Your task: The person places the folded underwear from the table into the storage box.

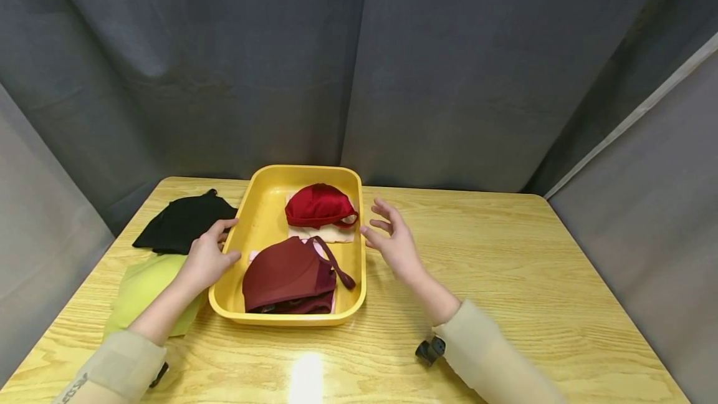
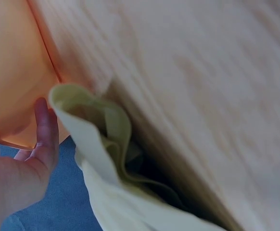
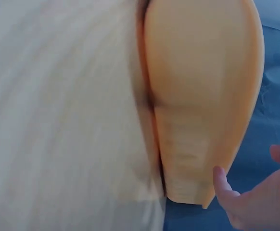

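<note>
A yellow plastic tray (image 1: 269, 170) holds a folded maroon bra (image 1: 286, 270) at its near end and a shiny red bra (image 1: 320, 206) behind it. A pale cloth (image 1: 331, 234) lies under the red one. My left hand (image 1: 207, 259) is at the tray's left side, thumb and index fingertips right at the rim; in the left wrist view its fingers (image 2: 46, 132) lie by the outer wall. Across from it, my right hand (image 1: 395, 245) is beside the right rim with spread, lightly bent fingers, the thumb tip close to the edge. Neither hand holds a garment.
Left of the tray lie a folded black garment (image 1: 185, 223) and, nearer, a yellow-green garment (image 1: 140, 292) partly under my left forearm. The wooden table (image 1: 505, 267) extends to the right. Grey curtains (image 1: 449, 80) enclose the back and sides.
</note>
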`<state>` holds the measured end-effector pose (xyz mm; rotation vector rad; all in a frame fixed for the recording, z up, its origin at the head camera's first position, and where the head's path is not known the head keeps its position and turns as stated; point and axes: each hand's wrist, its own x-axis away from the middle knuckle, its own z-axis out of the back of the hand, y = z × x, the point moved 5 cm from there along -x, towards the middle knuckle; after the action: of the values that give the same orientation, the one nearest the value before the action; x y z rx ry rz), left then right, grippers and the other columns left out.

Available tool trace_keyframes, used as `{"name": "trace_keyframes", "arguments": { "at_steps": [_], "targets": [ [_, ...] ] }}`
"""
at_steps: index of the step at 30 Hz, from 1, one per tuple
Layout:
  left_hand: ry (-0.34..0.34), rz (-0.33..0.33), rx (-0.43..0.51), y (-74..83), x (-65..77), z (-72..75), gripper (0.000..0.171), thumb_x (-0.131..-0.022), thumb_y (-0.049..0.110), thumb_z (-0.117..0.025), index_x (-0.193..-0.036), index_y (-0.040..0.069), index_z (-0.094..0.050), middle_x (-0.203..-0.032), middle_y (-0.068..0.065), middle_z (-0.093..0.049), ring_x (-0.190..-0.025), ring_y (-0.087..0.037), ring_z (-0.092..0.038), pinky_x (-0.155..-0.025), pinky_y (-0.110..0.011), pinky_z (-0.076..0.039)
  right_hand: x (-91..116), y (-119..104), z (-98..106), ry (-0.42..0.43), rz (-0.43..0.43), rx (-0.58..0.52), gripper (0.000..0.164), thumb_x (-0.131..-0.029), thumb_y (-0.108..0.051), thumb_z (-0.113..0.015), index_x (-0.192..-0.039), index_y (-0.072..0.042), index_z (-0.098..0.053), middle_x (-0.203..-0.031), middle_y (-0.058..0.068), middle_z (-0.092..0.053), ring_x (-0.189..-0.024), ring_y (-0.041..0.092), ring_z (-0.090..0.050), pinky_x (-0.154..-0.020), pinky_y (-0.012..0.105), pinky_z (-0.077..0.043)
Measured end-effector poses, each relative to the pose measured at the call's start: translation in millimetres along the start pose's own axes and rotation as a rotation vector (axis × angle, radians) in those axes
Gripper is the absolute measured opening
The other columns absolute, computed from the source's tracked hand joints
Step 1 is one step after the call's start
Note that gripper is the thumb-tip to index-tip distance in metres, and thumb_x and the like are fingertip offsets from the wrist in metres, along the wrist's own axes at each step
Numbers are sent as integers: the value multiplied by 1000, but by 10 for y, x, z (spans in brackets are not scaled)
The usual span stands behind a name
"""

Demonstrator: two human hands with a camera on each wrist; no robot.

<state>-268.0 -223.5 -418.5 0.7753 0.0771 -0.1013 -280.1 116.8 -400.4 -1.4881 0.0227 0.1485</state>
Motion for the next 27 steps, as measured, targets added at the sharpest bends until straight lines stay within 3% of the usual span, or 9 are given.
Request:
{"name": "trace_keyframes", "arguments": {
  "at_steps": [5,10,15,27],
  "targets": [
    [-1,3,7,-2,3,-4,62,-82,2,-60,-140,2,-39,-117,-29,-59,-102,-39,-62,-73,-41,-56,61,129,-14,24,-82,-12,64,-87,-8,-65,-144,-16,-35,-144,10,-38,-122,34,-45,-83,46,-53],
    [4,0,4,-2,2,3,61,-82,2,-60,-140,2,-39,-116,-29,-59,-101,-38,-62,-71,-40,-56,84,256,-80,-30,-153,-34,64,-90,-8,-61,-146,-16,-32,-146,14,-33,-117,32,-50,-80,45,-54],
    [3,8,2,2,6,10,62,-82,3,-60,-140,2,-39,-117,-28,-59,-101,-38,-62,-72,-41,-56,85,313,-147,-83,-174,-44,64,-91,-8,-59,-147,-17,-30,-146,15,-32,-119,34,-50,-85,52,-50],
    [-3,11,13,27,12,19,62,-83,1,-61,-140,2,-38,-118,-29,-58,-103,-39,-61,-73,-41,-56,71,406,-201,-186,-216,-39,62,-93,-12,-58,-147,-23,-30,-152,14,-19,-120,40,-50,-80,53,-52]
  ]
}}
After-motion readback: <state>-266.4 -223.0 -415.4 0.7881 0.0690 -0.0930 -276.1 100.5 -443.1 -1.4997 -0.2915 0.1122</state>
